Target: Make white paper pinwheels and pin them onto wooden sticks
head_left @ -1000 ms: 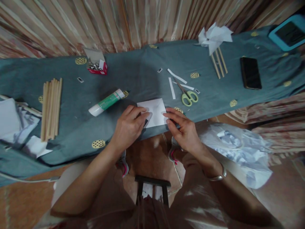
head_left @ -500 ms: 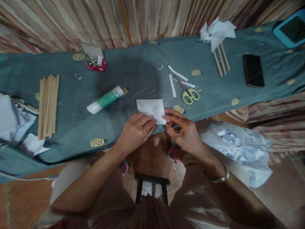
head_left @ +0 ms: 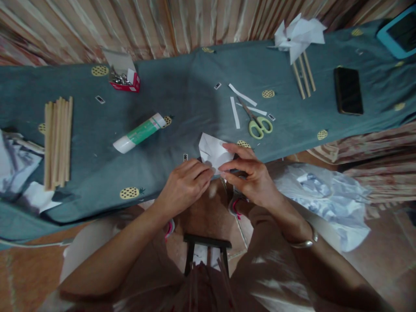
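A grey-green cloth [head_left: 182,95] printed with yellow pineapples covers the long surface, and a pleated, striped curtain [head_left: 130,26] hangs behind it. Reddish-brown tiles [head_left: 29,273] pave the floor, where a translucent plastic bag [head_left: 325,199] bulges with crumpled pale scraps. Smooth, straight wooden sticks [head_left: 58,143] lie side by side at the left; nearer the middle are a white-and-green tube [head_left: 139,133] and an open red box [head_left: 128,86] of shiny metal pieces. Green-handled scissors [head_left: 260,127] lie among thin paper strips [head_left: 235,112], with a pointed white pinwheel [head_left: 299,37] and a flat black phone [head_left: 349,91] farther right. At the cloth's near edge, between the person's hands, is a folded sheet [head_left: 210,146], white, angular and creased. The left hand [head_left: 188,184] pinches its lower edge with the fingertips, while the right hand [head_left: 251,173] grasps its right side between thumb and fingers
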### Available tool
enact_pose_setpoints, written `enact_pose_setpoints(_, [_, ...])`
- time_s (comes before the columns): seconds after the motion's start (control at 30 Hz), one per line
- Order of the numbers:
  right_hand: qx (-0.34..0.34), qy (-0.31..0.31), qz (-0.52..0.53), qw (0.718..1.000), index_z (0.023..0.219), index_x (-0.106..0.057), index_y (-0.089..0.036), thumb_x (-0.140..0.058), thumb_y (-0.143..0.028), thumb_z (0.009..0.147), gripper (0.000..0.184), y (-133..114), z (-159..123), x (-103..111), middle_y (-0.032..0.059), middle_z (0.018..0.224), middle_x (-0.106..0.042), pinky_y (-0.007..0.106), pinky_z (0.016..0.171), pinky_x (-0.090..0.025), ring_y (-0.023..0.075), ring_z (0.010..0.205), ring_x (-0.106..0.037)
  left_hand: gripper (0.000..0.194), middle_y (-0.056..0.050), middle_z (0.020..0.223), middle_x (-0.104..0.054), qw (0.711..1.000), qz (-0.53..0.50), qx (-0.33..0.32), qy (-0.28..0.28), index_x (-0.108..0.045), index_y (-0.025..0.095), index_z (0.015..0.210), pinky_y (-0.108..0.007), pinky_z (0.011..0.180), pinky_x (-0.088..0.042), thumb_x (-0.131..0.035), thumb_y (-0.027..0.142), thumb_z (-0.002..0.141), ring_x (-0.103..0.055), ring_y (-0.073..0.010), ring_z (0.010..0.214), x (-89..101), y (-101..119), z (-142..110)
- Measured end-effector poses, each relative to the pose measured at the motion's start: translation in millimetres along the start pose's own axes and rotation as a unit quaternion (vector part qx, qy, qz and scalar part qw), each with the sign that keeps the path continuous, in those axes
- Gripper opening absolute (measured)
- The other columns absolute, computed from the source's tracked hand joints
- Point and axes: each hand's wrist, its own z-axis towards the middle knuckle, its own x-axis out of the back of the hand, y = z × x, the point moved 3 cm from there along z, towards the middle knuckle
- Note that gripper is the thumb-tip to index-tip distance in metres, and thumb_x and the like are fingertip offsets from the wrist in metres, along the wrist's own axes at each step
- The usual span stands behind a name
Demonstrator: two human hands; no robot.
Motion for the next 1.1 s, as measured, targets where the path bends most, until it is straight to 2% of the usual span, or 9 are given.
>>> enact_pose_setpoints(0.2, [-0.017,0.017,-0.006,1.000,0.085,-0.075,-0.026,-0.065,-0.025,0.088,0.011,2,4,-4,0.0041,0.137,-0.062,0.050,0.111,-0.041,0.0257,0.128,-0.055,0.011,-0.008,0.093,-0.073,0.999,-0.031,0.028,-0.003,-0.063,0.012,0.102,-0.030,0.074,-0.056,-0.058,0.013,0.093,-0.063,-0.0171,0.080,-2.7,-3,-1])
enact_pose_setpoints(0.37, [-0.031,0.039,-0.021,0.999,0.084,-0.074,-0.027,-0.065,-0.025,0.087,0.010,3,7,-9,0.0022,0.135,-0.062,0.052,0.110,-0.041,0.0256,0.126,-0.056,0.021,-0.005,0.081,-0.068,0.998,-0.026,0.050,-0.016,-0.059,0.011,0.116,-0.030,0.071,-0.054,-0.054,0.015,0.096,-0.062,-0.0167,0.075,-5.0,-3,-3])
enact_pose_setpoints(0.47, [-0.030,0.045,-0.024,0.998,0.084,-0.074,-0.026,-0.065,-0.024,0.086,0.010,4,8,-11,0.0021,0.135,-0.063,0.052,0.110,-0.041,0.0259,0.127,-0.055,0.028,-0.006,0.086,-0.069,0.999,-0.027,0.034,-0.031,-0.056,0.012,0.124,-0.030,0.074,-0.055,-0.052,0.011,0.096,-0.062,-0.0175,0.080,-5.7,-1,-5])
enact_pose_setpoints(0.63, [-0.037,0.054,-0.029,0.997,0.081,-0.073,-0.025,-0.067,-0.024,0.085,0.007,4,10,-13,0.0035,0.134,-0.063,0.052,0.110,-0.040,0.0268,0.126,-0.055,0.021,-0.009,0.099,-0.071,0.999,-0.034,0.007,-0.011,-0.059,0.013,0.115,-0.032,0.076,-0.057,-0.054,0.011,0.095,-0.063,-0.0179,0.085,-3.5,0,-4])
enact_pose_setpoints(1.1, [-0.042,0.090,-0.049,0.994,0.075,-0.070,-0.026,-0.069,-0.020,0.081,0.009,3,13,-19,0.0033,0.132,-0.064,0.054,0.112,-0.040,0.0280,0.127,-0.055,0.016,-0.009,0.092,-0.069,0.997,-0.062,0.033,0.003,-0.062,0.010,0.108,-0.031,0.073,-0.057,-0.057,0.010,0.093,-0.063,-0.0178,0.083,-7.2,-2,-4])
